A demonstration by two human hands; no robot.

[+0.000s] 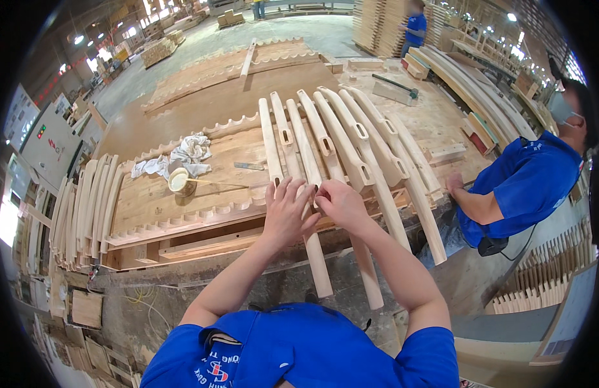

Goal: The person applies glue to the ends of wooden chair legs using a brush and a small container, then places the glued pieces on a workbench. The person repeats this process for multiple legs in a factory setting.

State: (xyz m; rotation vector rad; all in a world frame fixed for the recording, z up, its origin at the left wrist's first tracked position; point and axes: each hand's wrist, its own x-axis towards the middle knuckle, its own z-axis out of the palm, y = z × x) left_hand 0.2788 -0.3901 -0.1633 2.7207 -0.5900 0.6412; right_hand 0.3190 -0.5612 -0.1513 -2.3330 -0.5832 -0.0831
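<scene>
A broad wooden bench [231,186] filled the middle of a big workshop with a grey concrete floor [315,29]; boards stood in a tall stack [375,26] at the back. One person [414,29] stood near that stack, and a co-worker [529,184] in blue stood at the bench's right.

The wood was pale, smooth and bare. Scalloped rails [206,218] ran along the bench, their edges cut in rows of round notches. Slim poles [346,147] lay side by side across it, several with oval slots; more poles leaned at its left end. A crumpled white rag [191,154] lay just beside a round pot [178,183].

One rounded pole [319,268] lay under the hands, across the near edge, its near end jutting out toward the wearer and its long axis running away, slightly leftward. The left hand [288,212] had its fingers spread over it; how firmly they gripped could not be told. The right hand [341,204] had its fingertips bunched just beside; whether they pinched anything was hidden.
</scene>
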